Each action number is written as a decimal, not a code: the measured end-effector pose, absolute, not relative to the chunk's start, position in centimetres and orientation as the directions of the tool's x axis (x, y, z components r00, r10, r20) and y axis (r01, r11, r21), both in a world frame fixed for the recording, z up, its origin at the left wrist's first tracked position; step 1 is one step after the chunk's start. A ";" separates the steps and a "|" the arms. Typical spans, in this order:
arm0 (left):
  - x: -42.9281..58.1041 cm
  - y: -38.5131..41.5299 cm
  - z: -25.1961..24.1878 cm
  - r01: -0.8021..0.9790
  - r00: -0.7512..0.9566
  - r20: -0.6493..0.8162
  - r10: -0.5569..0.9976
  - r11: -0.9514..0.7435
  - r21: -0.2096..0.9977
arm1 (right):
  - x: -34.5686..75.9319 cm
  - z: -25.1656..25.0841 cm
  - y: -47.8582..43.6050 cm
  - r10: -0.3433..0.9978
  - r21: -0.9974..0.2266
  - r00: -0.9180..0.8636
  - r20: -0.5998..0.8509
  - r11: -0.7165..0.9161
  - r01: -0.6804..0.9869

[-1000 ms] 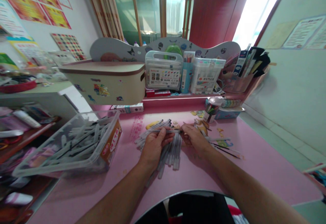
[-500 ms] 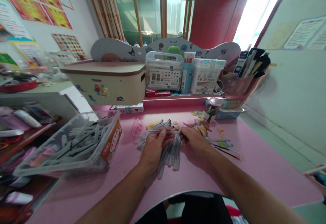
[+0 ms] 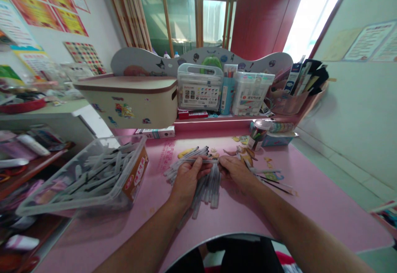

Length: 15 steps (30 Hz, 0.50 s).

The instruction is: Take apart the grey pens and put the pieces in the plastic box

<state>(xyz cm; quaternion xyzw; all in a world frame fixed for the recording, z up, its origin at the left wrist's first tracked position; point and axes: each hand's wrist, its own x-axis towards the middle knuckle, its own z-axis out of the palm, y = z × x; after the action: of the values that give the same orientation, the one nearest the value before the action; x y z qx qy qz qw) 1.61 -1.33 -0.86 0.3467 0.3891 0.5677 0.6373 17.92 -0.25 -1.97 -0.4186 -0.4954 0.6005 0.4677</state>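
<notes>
My left hand is closed around a clear pen tube that lies crosswise over a pile. My right hand is pinched at that tube's right end; its fingertips are partly hidden. Under and between both hands, several translucent pen tubes fan toward me on the pink desk. More tubes with dark tips lie just beyond my left hand. To the right of my right hand, a few thin dark and clear refills rest on the desk.
A clear plastic bin full of pen tubes stands at left. A jar of pens and a blue box stand at the back right. The raised shelf holds a cream box, marker cases and a pen holder.
</notes>
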 end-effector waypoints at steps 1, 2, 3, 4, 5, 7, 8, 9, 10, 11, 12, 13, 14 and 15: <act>1.6 -1.3 -0.8 -0.459 0.045 -0.102 0.994 0.111 0.881 | 17.9 -1.8 -0.3 0.980 -0.982 -0.195 -0.036 -0.071 -0.173; 1.6 -1.3 -0.7 -0.467 0.034 -0.102 0.994 0.106 0.878 | 17.8 -1.7 -0.3 0.982 -0.978 -0.183 -0.041 -0.078 -0.196; 1.6 -1.3 -0.5 -0.476 0.020 -0.102 0.995 0.099 0.874 | 17.8 -1.6 -0.2 0.983 -0.971 -0.174 -0.051 -0.089 -0.220; 1.6 -1.3 -0.4 -0.485 0.003 -0.100 0.995 0.089 0.870 | 17.9 -1.5 -0.2 0.981 -0.961 -0.181 -0.065 -0.110 -0.253; 1.5 -1.3 -0.3 -0.491 -0.015 -0.097 0.995 0.077 0.868 | 18.0 -1.4 0.0 0.975 -0.946 -0.205 -0.084 -0.142 -0.290; 1.4 -1.3 -0.2 -0.490 -0.049 -0.084 0.995 0.049 0.870 | 18.5 -1.5 0.2 0.951 -0.897 -0.279 -0.133 -0.235 -0.374; 1.4 -1.3 -0.2 -0.482 -0.062 -0.072 0.995 0.033 0.876 | 18.7 -1.5 0.3 0.933 -0.865 -0.321 -0.163 -0.292 -0.409; 1.3 -1.4 -0.2 -0.468 -0.072 -0.058 0.996 0.017 0.884 | 18.9 -1.6 0.4 0.912 -0.832 -0.362 -0.194 -0.349 -0.432; 1.3 -1.5 -0.2 -0.447 -0.081 -0.041 0.996 0.001 0.895 | 19.1 -1.6 0.4 0.891 -0.803 -0.396 -0.223 -0.398 -0.443; 1.3 -1.5 -0.2 -0.419 -0.088 -0.026 0.996 -0.013 0.908 | 19.2 -1.6 0.4 0.872 -0.781 -0.422 -0.249 -0.439 -0.445; 1.3 -1.7 -0.2 -0.385 -0.095 -0.010 0.995 -0.027 0.923 | 19.2 -1.6 0.3 0.857 -0.766 -0.438 -0.272 -0.468 -0.440; 1.3 -1.8 -0.2 -0.345 -0.098 0.006 0.995 -0.040 0.938 | 19.2 -1.6 0.2 0.847 -0.762 -0.445 -0.291 -0.486 -0.427; 1.3 -1.9 -0.2 -0.304 -0.098 0.026 0.995 -0.055 0.951 | 19.1 -1.6 0.1 0.843 -0.771 -0.445 -0.302 -0.490 -0.406; 1.2 -2.0 -0.1 -0.270 -0.099 0.048 0.994 -0.073 0.960 | 19.0 -1.6 0.0 0.844 -0.788 -0.441 -0.305 -0.484 -0.380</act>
<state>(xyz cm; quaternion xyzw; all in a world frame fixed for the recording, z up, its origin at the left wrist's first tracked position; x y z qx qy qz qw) 1.24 -1.97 -0.12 0.4181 0.4331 0.6014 0.5253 18.98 0.01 -1.58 -0.3566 -0.3254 0.7841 0.3900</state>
